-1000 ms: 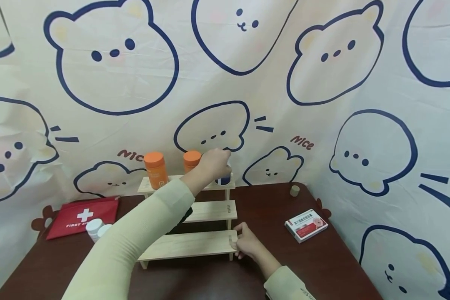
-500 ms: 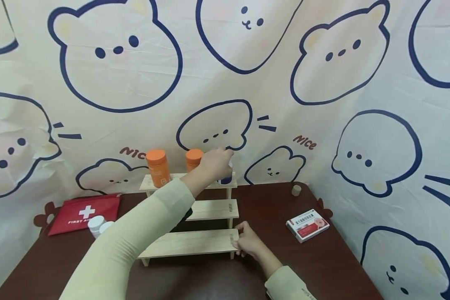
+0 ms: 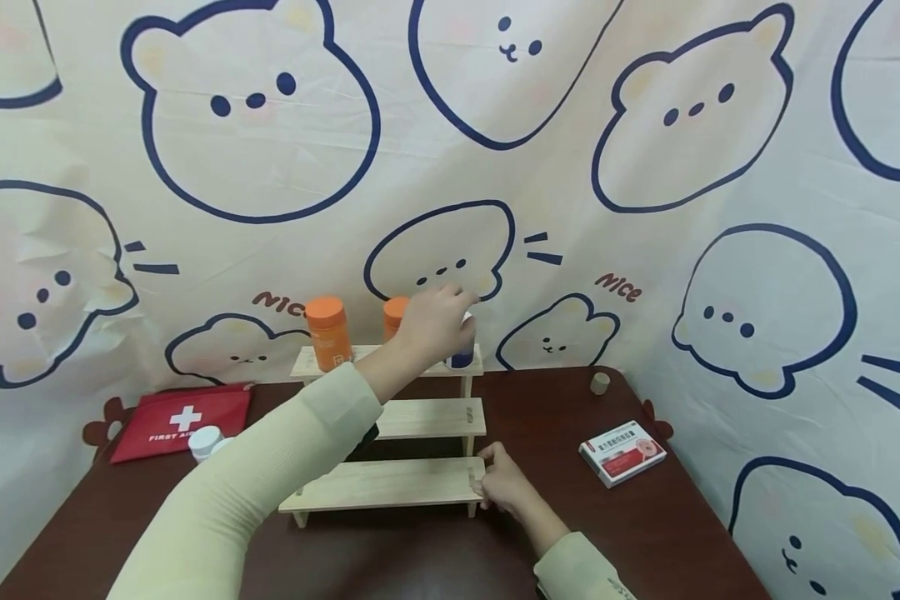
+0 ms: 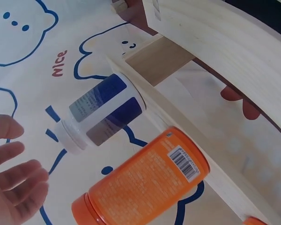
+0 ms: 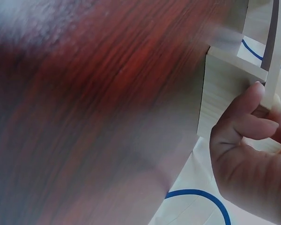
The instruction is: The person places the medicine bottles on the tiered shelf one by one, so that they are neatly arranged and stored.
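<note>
A three-step wooden shelf (image 3: 386,483) stands on the table. On its top step are a white and blue bottle (image 4: 105,110) at the right end and two orange bottles (image 3: 330,340), (image 4: 145,183), all upright. My left hand (image 3: 437,321) is above the top step beside the white and blue bottle. In the left wrist view that hand's loosely bent fingers (image 4: 18,183) are apart from the bottle's cap and hold nothing. My right hand (image 3: 506,481) grips the right end of the lowest step, thumb and fingers at the board's edge (image 5: 271,84).
A red first aid pouch (image 3: 183,423) lies at the back left, with white bottles (image 3: 206,442) partly hidden behind my left sleeve. A red and white medicine box (image 3: 622,452) lies on the right. A small round beige piece (image 3: 600,383) sits near the back edge.
My left hand has let go of the white and blue bottle and lifted slightly from it. My right hand keeps its grip on the lowest step. The head view has shifted slightly.
</note>
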The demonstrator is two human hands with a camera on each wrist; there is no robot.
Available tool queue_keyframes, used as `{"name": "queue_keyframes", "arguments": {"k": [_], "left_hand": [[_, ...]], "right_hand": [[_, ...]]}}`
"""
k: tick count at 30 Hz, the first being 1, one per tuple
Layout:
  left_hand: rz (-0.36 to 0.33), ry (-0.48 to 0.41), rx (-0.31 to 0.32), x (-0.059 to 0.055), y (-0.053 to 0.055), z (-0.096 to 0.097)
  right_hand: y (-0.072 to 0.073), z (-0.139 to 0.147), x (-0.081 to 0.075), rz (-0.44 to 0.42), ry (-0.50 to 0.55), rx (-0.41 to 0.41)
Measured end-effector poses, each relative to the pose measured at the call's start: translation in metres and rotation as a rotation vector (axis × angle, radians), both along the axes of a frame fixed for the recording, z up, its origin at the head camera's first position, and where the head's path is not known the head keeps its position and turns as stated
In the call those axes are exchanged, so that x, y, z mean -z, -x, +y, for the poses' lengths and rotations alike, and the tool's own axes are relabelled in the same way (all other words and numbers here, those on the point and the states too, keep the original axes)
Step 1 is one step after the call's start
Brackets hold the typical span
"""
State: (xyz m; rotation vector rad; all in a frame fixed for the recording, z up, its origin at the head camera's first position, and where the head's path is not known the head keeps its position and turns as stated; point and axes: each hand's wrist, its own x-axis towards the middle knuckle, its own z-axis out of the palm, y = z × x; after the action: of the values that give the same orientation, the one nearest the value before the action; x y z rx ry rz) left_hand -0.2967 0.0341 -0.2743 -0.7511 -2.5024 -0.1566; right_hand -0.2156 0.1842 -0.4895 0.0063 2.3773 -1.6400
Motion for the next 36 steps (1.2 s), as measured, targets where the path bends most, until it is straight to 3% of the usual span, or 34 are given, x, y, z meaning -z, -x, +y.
{"name": "queue_keyframes", "arguments": {"k": [10,16,24,27,31,36], "left_hand": [[0.130,-0.195,0.042,-0.002,-0.016,-0.030],[0.217,-0.255,0.066,-0.008,-0.019,-0.047],[0.177,-0.350,0.037,-0.013,-0.026,-0.072],[0.192,-0.379,0.036,-0.014,-0.031,-0.083],[0.227,-0.366,0.019,-0.014,-0.036,-0.097],[0.217,-0.351,-0.023,-0.012,-0.043,-0.115]], "right_hand": [[-0.001,-0.004,0.003,-0.006,-0.005,0.013],[-0.001,-0.004,0.004,-0.004,0.015,0.019],[0.003,-0.002,0.004,-0.022,0.003,0.028],[0.005,-0.002,0.004,-0.020,-0.013,0.027],[0.005,-0.002,0.004,-0.011,-0.017,0.023],[0.004,-0.001,0.006,0.001,-0.001,0.016]]}}
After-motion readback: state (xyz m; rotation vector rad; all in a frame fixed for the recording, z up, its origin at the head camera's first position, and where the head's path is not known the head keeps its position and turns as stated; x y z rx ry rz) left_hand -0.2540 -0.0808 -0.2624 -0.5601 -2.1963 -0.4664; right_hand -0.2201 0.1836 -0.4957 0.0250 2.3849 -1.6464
